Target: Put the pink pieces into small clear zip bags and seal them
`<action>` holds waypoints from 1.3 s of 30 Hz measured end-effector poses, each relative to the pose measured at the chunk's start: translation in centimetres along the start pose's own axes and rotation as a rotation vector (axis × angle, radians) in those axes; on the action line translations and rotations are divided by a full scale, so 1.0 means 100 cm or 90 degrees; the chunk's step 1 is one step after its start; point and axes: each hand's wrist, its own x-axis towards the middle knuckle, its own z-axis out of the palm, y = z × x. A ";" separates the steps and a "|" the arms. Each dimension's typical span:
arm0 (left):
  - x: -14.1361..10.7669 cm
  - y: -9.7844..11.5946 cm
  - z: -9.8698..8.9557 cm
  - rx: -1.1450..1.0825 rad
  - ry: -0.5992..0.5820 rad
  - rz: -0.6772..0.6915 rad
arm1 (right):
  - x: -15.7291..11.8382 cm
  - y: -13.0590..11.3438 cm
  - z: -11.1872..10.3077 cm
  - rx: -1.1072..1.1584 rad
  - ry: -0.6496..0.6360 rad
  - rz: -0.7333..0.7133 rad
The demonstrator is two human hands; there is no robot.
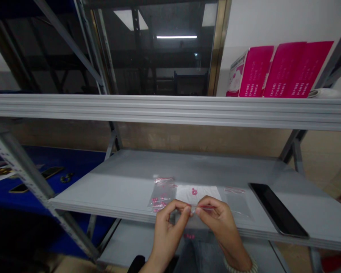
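Note:
Both hands pinch the top edge of a small clear zip bag with a red seal line. It hangs in front of the shelf edge, and a few pink pieces show low inside it. My left hand grips the bag's left side between thumb and forefinger. My right hand pinches it close by, fingertips almost touching the left ones. Beyond the hands lies a white paper with a pink flower-shaped cluster on it. To its left is another zip bag holding several pink pieces.
A flat clear zip bag and a dark tablet or large phone lie on the grey shelf to the right. The upper shelf crosses ahead, carrying pink boxes. A metal post stands left, beside a blue-covered table.

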 end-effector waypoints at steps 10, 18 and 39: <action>0.022 -0.004 -0.042 0.022 0.072 -0.022 | 0.033 -0.003 0.035 0.048 -0.032 0.009; 0.064 -0.031 -0.073 0.050 0.126 -0.052 | 0.086 0.030 0.066 0.024 -0.064 0.044; 0.061 -0.055 -0.008 0.322 0.042 0.148 | -0.006 0.031 -0.133 -0.547 0.317 -0.114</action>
